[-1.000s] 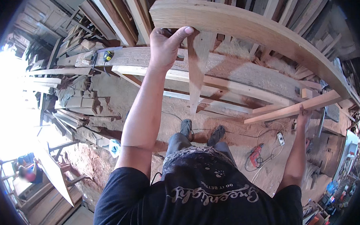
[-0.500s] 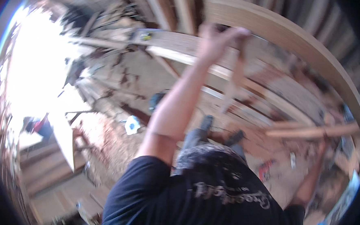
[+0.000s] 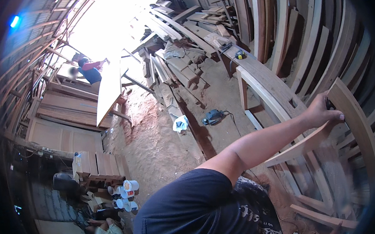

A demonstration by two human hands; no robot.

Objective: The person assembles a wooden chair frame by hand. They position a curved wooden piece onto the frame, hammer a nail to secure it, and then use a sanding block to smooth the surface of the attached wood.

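Note:
My left arm stretches to the right. The left hand is closed against the near edge of a thick wooden board, with its thumb pointing along it. Something dark shows between the fingers and the board, too little of it to name. Beneath the hand, a pale wooden strip slants down and left; I cannot tell whether the hand touches it. Only a blurred bit of my right hand shows at the lower right, beside another wooden piece; its fingers are mostly hidden.
A plank bench bears a yellow-black tape measure. A corded power tool lies on the ground. Boards lean along the right. One person stands by a long panel; another sits near white buckets.
My view has swung left, so the left hand and board appear farther right and lower. The left hand stays at the board. My right hand has nearly left the picture.

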